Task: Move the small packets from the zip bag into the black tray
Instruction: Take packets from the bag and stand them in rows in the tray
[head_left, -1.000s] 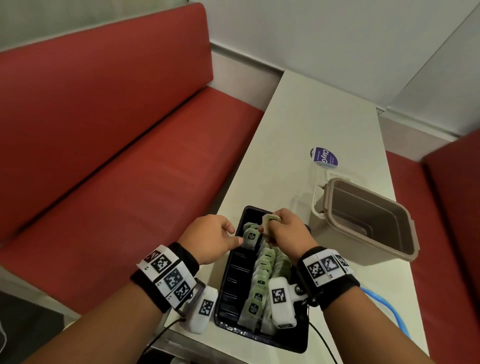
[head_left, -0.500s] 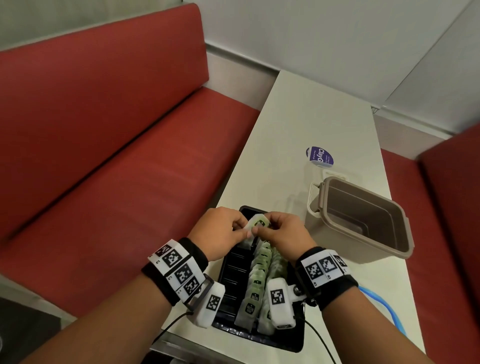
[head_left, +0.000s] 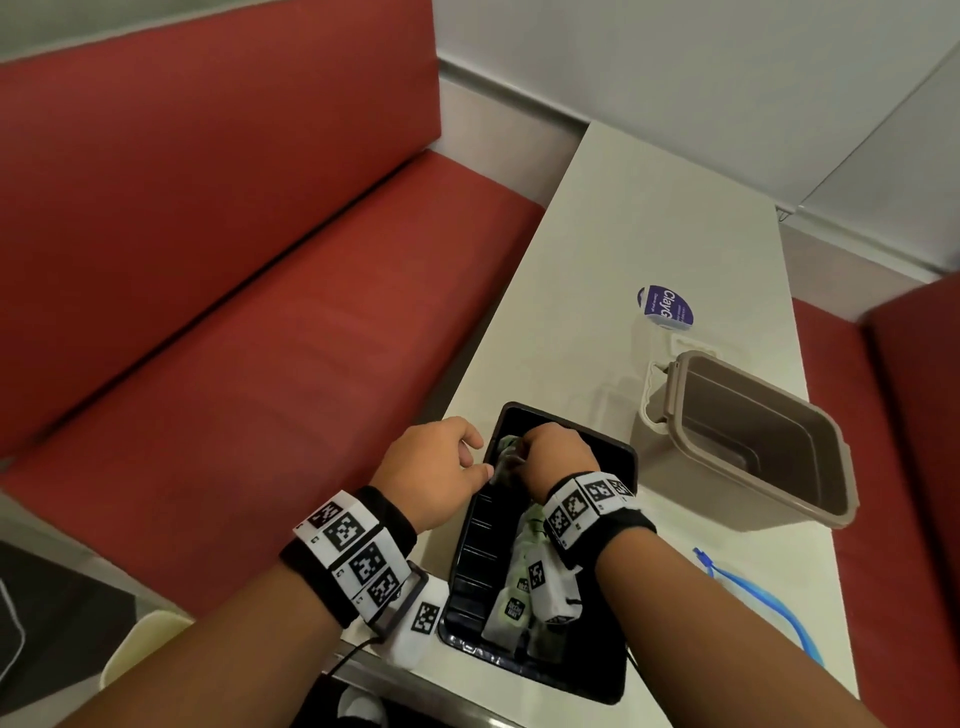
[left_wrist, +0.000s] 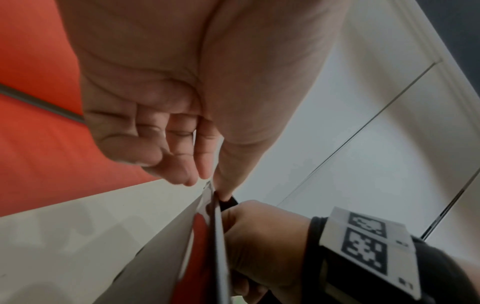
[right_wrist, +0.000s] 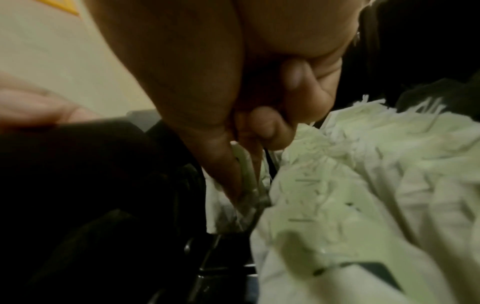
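Observation:
The black tray (head_left: 621, 457) lies on the white table (head_left: 649, 208) near its front edge, with a row of several pale green packets (head_left: 511, 597) standing in it. My right hand (head_left: 524, 457) is low over the tray's far end and pinches one small packet (right_wrist: 246, 181) between thumb and fingers, next to the other packets (right_wrist: 350, 164). My left hand (head_left: 478, 462) sits at the tray's left rim (left_wrist: 217, 226), fingers curled, thumb inside the rim and fingertips (left_wrist: 192, 179) outside it. The zip bag (head_left: 737, 582), clear with a blue zipper, lies flat to the right of my right forearm.
An open beige plastic box (head_left: 831, 499) stands right of the tray, touching distance from it. Behind it lies a clear lid with a purple label (head_left: 667, 306). A red bench (head_left: 260, 312) runs along the table's left edge, another at the right.
The right hand has lowered the packet from above the row into the tray's far end. The left hand has let go of that packet and drawn back to the left rim.

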